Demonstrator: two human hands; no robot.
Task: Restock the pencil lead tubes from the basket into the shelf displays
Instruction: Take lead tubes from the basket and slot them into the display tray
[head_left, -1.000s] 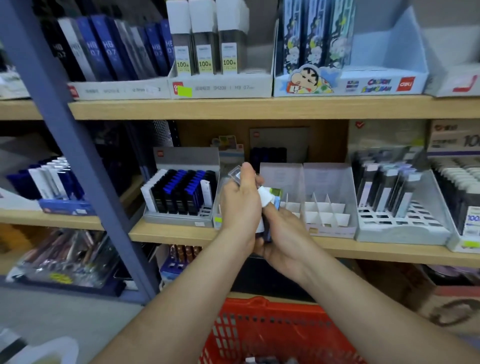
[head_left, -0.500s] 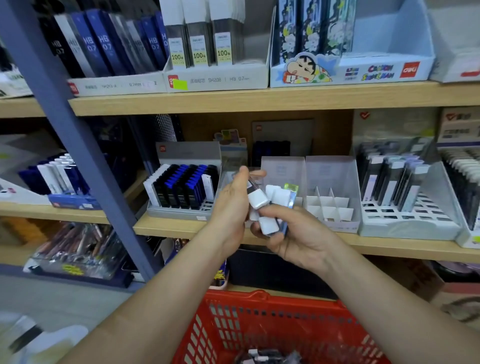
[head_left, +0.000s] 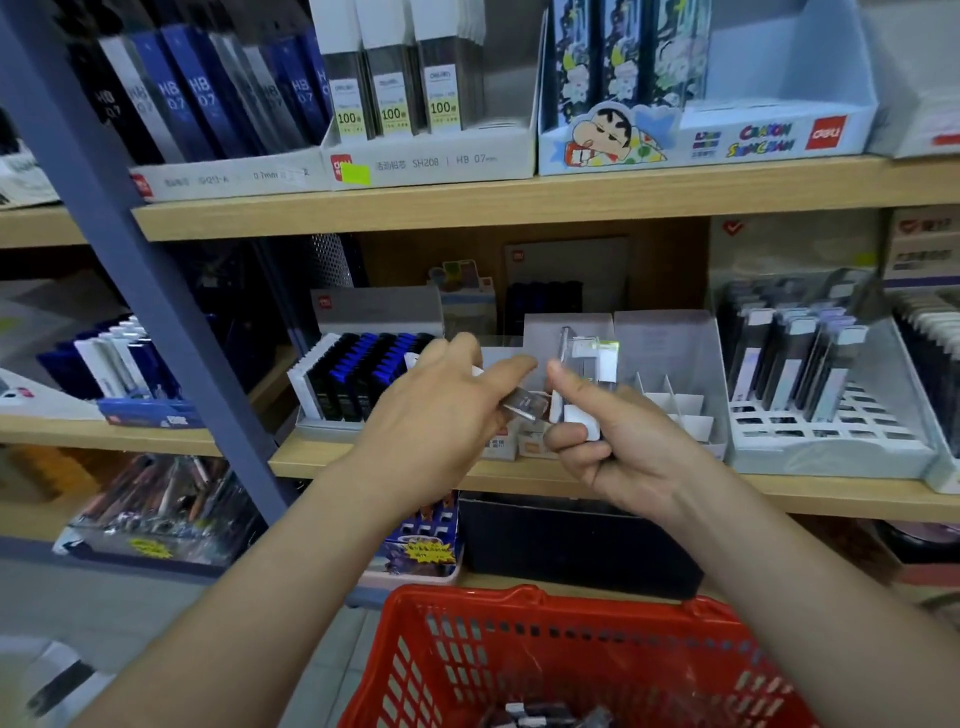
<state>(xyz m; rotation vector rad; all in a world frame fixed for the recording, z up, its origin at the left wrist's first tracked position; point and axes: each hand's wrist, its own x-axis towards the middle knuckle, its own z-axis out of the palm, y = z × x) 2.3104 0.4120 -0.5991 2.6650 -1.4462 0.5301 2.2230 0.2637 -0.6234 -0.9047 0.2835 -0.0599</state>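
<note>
lead tube (head_left: 522, 404) pinched between left hand (head_left: 431, 421) fingers (head_left: 506, 370), tube bundle (head_left: 584, 358) gripped in curled right hand (head_left: 628, 452)

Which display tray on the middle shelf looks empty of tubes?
The grey divided tray behind the right hand: its visible white slots are bare. The left tray is packed with black and blue tubes; the right slotted tray is part-filled.

arms stretched forward — left hand (head_left: 441, 410) pinching, right hand (head_left: 628, 447) gripping, close together
</note>
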